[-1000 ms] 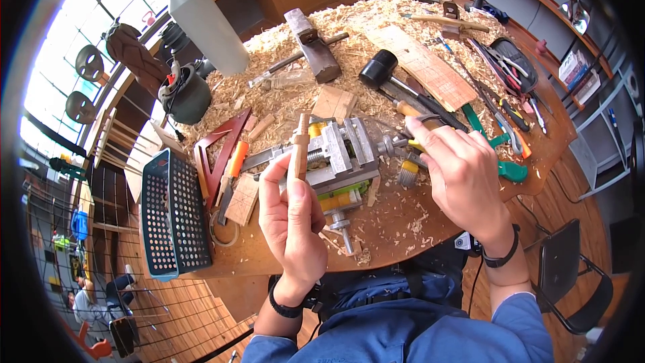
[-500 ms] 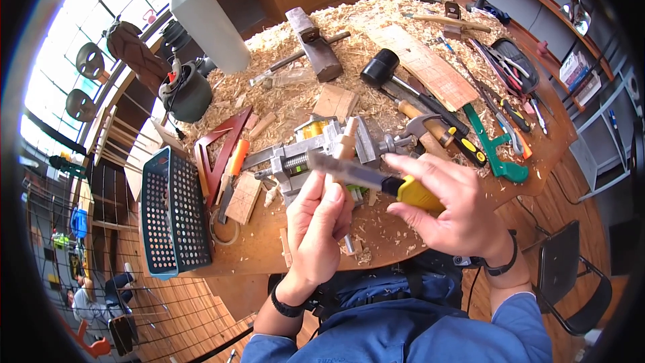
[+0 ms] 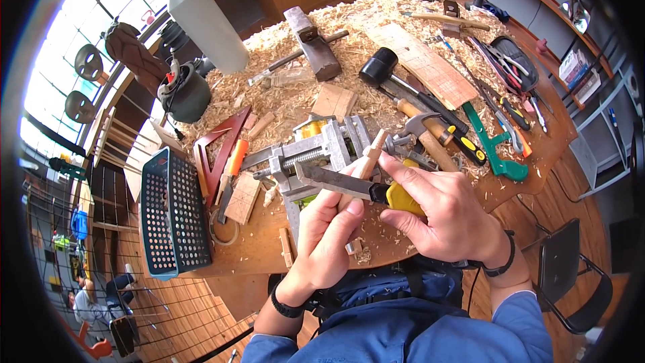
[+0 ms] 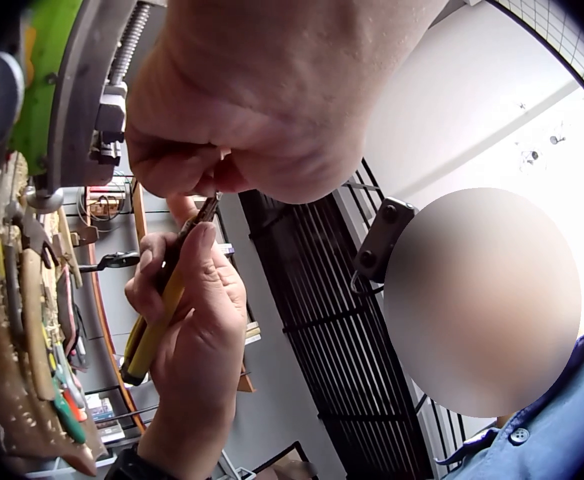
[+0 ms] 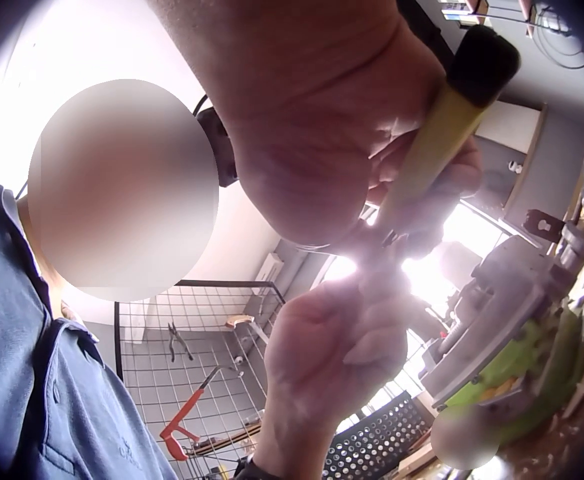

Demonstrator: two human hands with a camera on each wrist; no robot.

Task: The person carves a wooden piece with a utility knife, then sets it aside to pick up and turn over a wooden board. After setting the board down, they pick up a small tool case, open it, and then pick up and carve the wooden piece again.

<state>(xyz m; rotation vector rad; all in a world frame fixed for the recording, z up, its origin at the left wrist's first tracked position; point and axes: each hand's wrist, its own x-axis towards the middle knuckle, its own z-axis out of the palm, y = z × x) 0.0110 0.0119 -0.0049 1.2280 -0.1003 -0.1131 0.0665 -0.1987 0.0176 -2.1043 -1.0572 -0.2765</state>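
Note:
In the head view the left hand [image 3: 327, 235] pinches a slim, tapered piece of wood [image 3: 369, 161], its narrow end pointing up and to the right. The right hand [image 3: 443, 212] grips the yellow handle [image 3: 405, 199] of a chisel-like tool whose flat metal blade [image 3: 336, 182] crosses in front of the wood. In the left wrist view the right hand [image 4: 197, 320] is curled round the yellow handle [image 4: 162, 315]. The right wrist view shows the handle [image 5: 434, 150] with a black end, and the left hand [image 5: 337, 345] close below it.
A metal vise [image 3: 306, 161] stands just beyond the hands. A teal basket [image 3: 176, 215], an orange-handled knife [image 3: 235, 161] and a red triangular frame [image 3: 220, 144] lie at left. A hammer [image 3: 430, 141], a mallet [image 3: 378, 67] and a green-handled saw [image 3: 500, 161] lie at right among shavings.
The right hand has brought the yellow-handled tool in from the right, across the wood. The left hand has moved right, and the wood now tilts to the right.

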